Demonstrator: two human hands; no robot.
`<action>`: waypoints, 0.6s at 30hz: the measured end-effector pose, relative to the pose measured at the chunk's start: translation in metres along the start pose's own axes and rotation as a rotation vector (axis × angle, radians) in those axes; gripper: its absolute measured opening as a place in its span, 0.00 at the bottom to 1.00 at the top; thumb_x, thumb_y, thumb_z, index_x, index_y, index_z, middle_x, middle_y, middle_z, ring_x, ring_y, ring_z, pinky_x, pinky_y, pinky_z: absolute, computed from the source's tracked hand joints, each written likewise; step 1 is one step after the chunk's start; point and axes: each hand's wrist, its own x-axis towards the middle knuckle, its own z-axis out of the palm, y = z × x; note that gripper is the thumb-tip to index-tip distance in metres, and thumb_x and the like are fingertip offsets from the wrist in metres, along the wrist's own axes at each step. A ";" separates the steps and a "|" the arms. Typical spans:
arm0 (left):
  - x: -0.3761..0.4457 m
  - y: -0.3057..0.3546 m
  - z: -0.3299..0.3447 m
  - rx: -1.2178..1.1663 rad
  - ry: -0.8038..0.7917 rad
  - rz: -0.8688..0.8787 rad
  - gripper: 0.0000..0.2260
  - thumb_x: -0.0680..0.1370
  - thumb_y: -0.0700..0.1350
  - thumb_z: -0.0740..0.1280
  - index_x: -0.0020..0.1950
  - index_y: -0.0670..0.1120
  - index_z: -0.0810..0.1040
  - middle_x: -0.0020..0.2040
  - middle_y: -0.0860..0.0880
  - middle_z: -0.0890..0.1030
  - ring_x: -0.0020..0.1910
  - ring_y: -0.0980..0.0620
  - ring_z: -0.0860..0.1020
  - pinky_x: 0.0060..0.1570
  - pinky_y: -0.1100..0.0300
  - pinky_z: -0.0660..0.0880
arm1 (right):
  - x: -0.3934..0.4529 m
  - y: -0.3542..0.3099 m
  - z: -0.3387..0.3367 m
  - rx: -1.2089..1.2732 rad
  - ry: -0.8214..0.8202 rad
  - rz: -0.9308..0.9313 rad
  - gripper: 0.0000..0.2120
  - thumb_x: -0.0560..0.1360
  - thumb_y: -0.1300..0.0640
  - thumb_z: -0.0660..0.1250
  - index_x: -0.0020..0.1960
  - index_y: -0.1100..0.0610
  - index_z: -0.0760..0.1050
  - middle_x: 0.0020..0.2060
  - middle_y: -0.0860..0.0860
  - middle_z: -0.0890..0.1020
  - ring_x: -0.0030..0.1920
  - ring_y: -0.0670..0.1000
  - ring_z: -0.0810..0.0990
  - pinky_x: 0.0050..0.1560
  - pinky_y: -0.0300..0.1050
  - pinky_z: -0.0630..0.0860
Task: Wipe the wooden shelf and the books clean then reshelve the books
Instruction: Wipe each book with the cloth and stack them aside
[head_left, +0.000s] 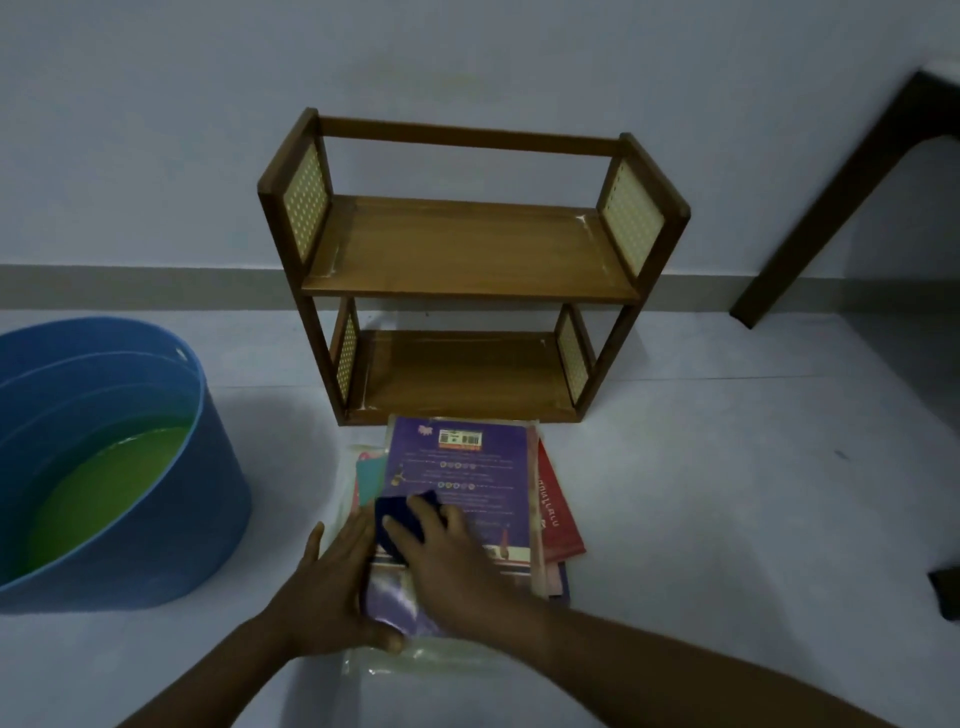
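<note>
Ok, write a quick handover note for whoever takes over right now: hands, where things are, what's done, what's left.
Left hand lies flat, steadying the book stack's left edge. Right hand presses a dark blue cloth on the purple book topping the stack, on the floor before the wooden shelf. Both shelf boards are bare. Blue tub of green liquid stands to the left. Left: finish wiping the books, reshelve. Whether the shelf is wiped, cannot tell.

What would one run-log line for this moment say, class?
stage: wiping books | right hand: presses blue cloth on purple book | left hand: steadies stack | shelf: no books
</note>
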 end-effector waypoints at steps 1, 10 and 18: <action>-0.001 0.001 0.000 0.005 -0.004 -0.013 0.61 0.59 0.79 0.65 0.76 0.53 0.32 0.78 0.57 0.39 0.77 0.57 0.38 0.73 0.45 0.37 | -0.003 0.016 -0.006 0.011 0.038 0.012 0.34 0.75 0.59 0.66 0.76 0.49 0.54 0.76 0.55 0.55 0.72 0.65 0.57 0.68 0.64 0.63; -0.002 0.003 -0.004 0.063 -0.045 -0.030 0.62 0.60 0.80 0.62 0.75 0.49 0.29 0.78 0.54 0.36 0.76 0.55 0.35 0.73 0.46 0.33 | -0.045 0.025 -0.016 0.057 0.064 0.224 0.30 0.75 0.52 0.65 0.74 0.47 0.58 0.75 0.55 0.58 0.71 0.65 0.63 0.66 0.62 0.67; -0.003 0.002 -0.005 0.100 -0.071 -0.012 0.62 0.60 0.78 0.64 0.71 0.50 0.25 0.74 0.55 0.31 0.75 0.54 0.32 0.70 0.49 0.29 | -0.057 0.043 -0.002 0.019 0.151 -0.025 0.30 0.64 0.55 0.72 0.64 0.43 0.69 0.65 0.49 0.75 0.55 0.56 0.79 0.53 0.49 0.80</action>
